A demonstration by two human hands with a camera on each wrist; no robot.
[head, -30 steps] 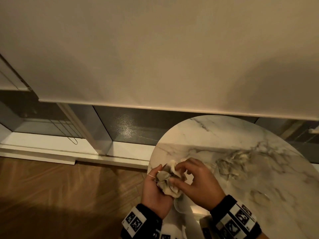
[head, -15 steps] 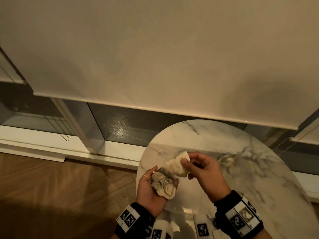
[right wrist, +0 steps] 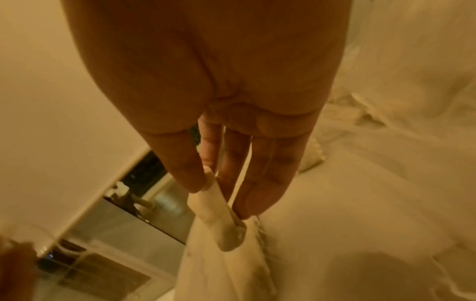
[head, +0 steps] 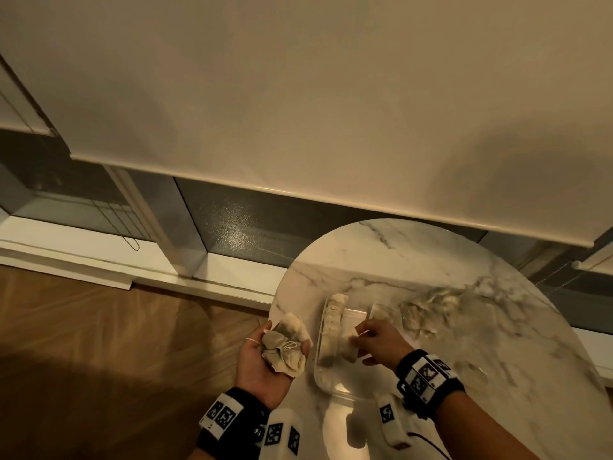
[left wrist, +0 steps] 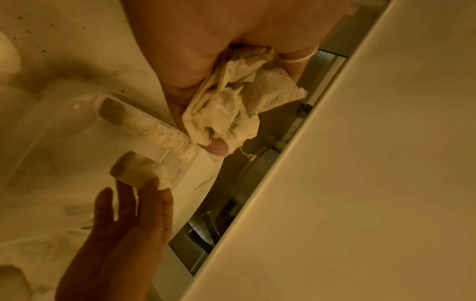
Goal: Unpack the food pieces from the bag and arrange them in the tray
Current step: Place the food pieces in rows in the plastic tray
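Left hand [head: 262, 360] clutches the crumpled cloth bag [head: 286, 350], held off the left side of the clear tray [head: 326, 385]. Right hand [head: 378, 340] pinches one pale food piece [head: 350, 347] over the tray. A row of pieces [head: 332, 322] lies along the tray's left wall. Tray rests on the marble table [head: 431, 260].

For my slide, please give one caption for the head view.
Left hand grips the crumpled cloth bag while right hand holds a food piece over the clear tray.
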